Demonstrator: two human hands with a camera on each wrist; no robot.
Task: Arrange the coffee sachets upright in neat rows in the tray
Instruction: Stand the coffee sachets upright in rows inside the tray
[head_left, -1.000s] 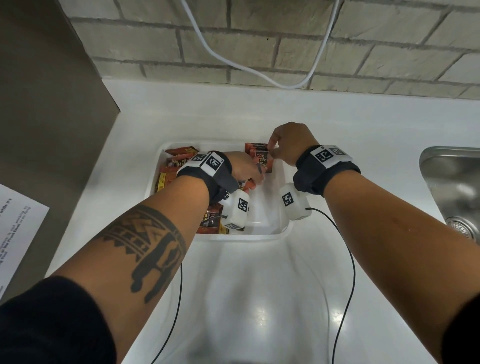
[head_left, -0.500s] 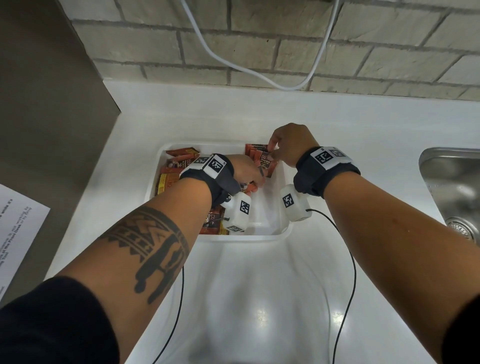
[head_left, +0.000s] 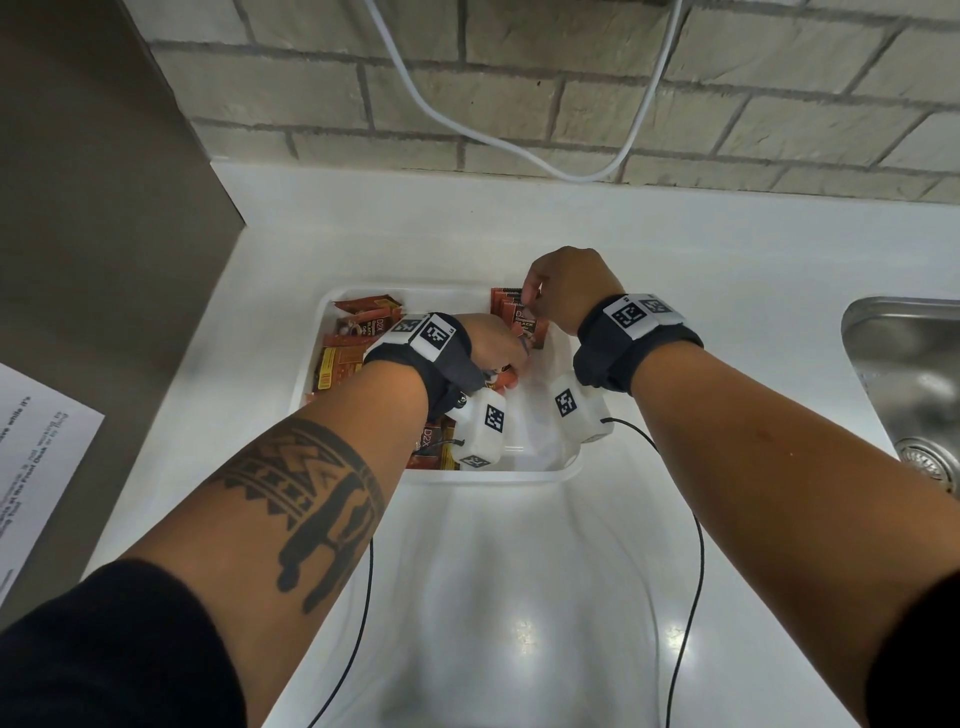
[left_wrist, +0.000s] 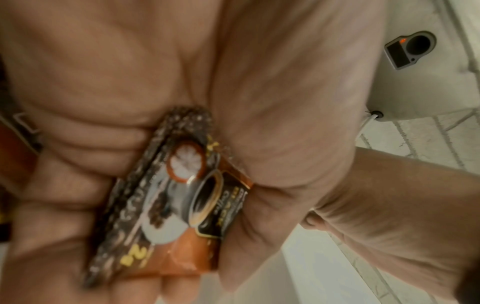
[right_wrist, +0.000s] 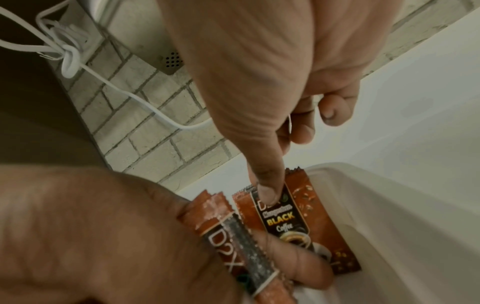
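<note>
A white tray (head_left: 493, 475) sits on the white counter. Loose orange-brown coffee sachets (head_left: 345, 358) lie piled in its left half. A short row of upright sachets (head_left: 519, 325) stands in the far right corner. My right hand (head_left: 531, 306) pinches their tops; in the right wrist view its thumb (right_wrist: 267, 185) presses on the front sachet (right_wrist: 298, 222). My left hand (head_left: 514, 353) grips a couple of sachets (left_wrist: 182, 205) just left of that row, also seen as the held sachets (right_wrist: 228, 236) in the right wrist view.
A steel sink (head_left: 909, 374) is sunk into the counter at the right. A printed sheet (head_left: 36, 467) lies at the left by a grey panel. A white cable (head_left: 519, 150) hangs on the brick wall behind. Black wrist-camera cables (head_left: 691, 571) trail over the near counter.
My left hand has shifted a little right and away with its sachets, closer to the upright row. The right hand has stayed on the row.
</note>
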